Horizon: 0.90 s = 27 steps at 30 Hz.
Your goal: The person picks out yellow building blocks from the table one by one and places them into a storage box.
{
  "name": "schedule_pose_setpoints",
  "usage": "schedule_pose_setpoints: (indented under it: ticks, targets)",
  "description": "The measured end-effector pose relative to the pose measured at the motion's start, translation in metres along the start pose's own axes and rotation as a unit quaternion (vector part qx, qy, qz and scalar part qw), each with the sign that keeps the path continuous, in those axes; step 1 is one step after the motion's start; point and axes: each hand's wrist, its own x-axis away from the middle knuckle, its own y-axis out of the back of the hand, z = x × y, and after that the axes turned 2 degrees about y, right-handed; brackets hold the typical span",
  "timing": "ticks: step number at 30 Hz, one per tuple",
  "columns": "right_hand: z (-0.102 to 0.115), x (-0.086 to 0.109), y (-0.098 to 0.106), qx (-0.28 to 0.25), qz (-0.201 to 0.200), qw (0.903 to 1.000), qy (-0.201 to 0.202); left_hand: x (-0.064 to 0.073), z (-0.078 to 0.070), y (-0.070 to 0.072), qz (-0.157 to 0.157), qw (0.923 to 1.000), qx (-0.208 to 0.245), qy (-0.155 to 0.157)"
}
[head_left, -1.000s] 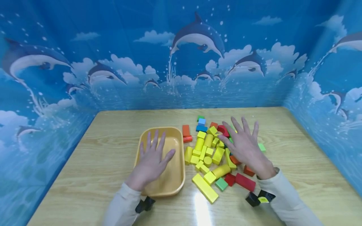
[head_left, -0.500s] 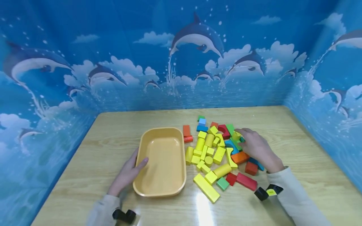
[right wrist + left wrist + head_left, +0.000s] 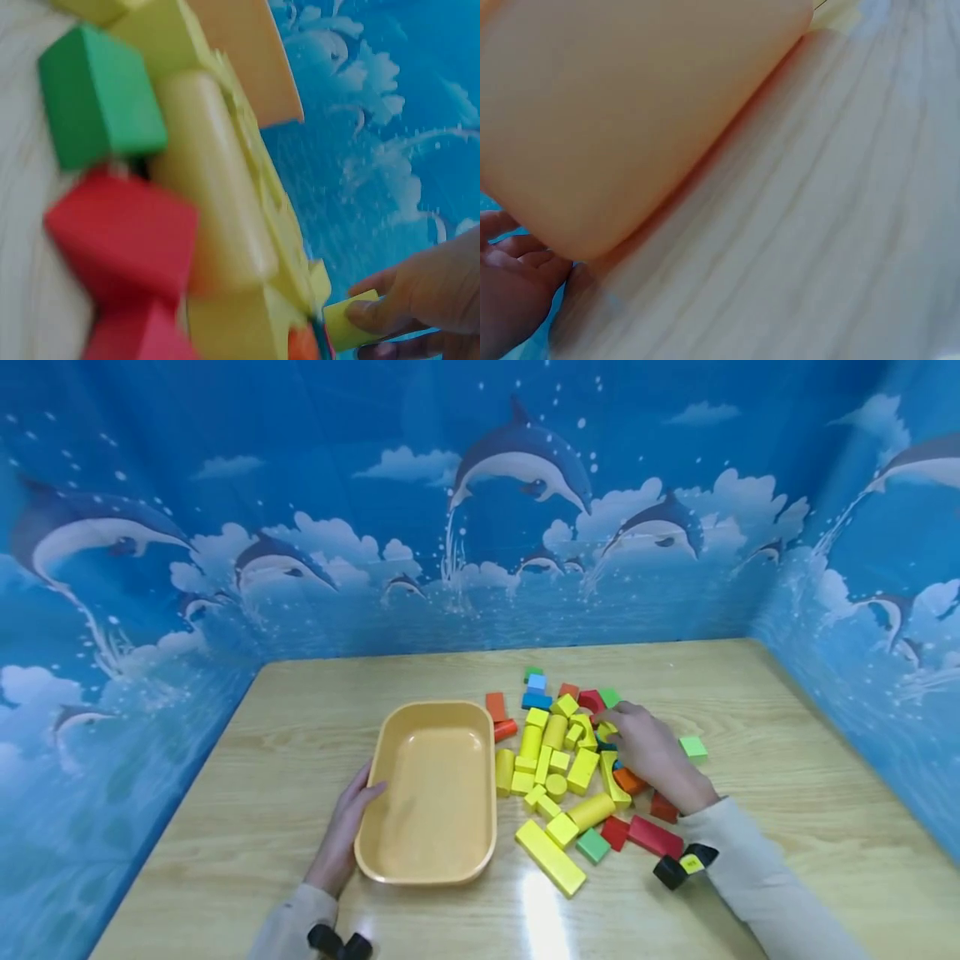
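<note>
A shallow tan plastic tray (image 3: 431, 793) stands on the table, left of a heap of toy blocks. My left hand (image 3: 341, 831) grips its left side, thumb over the rim and fingers along the outer wall. In the left wrist view the fingers (image 3: 525, 251) lie against the outside of the tray (image 3: 630, 127). My right hand (image 3: 654, 756) is over the right side of the heap. It pinches a small yellow block (image 3: 341, 328), with the thumb across it in the right wrist view. Below and left lie several yellow blocks (image 3: 555, 735), some of them cylinders and arches.
Red blocks (image 3: 655, 837) and a green block (image 3: 593, 846) lie at the heap's near side. Blue blocks (image 3: 536, 702) and an orange block (image 3: 496, 706) are farther back. A light green block (image 3: 693, 749) sits right of my right hand. A dolphin-print curtain (image 3: 480, 568) encloses the wooden table (image 3: 315, 718).
Both hands were spread above tray and blocks. My left hand went to the tray's left side and took hold; my right came down, pinched a yellow block and moved left with it.
</note>
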Motion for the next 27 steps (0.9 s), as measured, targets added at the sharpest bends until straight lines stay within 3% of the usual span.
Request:
schedule_pose_setpoints:
  ticks: [5,11,15,18,23,27]
  targets:
    - [0.037,-0.004,-0.002,-0.039,-0.029,0.9961,0.073,0.003,0.003,-0.002,-0.012,0.9999,-0.006,-0.004]
    - [0.097,-0.004,-0.001,-0.132,-0.03,0.9706,0.199,0.004,0.003,-0.003,-0.026,0.9993,-0.022,-0.013]
    - [0.126,-0.001,-0.006,-0.133,0.028,0.9539,0.267,0.006,0.003,-0.004,-0.034,0.9992,-0.023,-0.004]
    - [0.138,0.001,-0.014,-0.1,0.085,0.9476,0.291,0.006,0.003,-0.005,-0.039,0.999,-0.021,0.0]
    - [0.145,0.002,-0.023,-0.07,0.176,0.935,0.3,0.006,0.004,-0.006,-0.039,0.999,-0.02,-0.009]
    - [0.148,0.004,-0.023,-0.064,0.226,0.9245,0.3,0.005,0.005,-0.008,-0.046,0.9986,-0.024,-0.012]
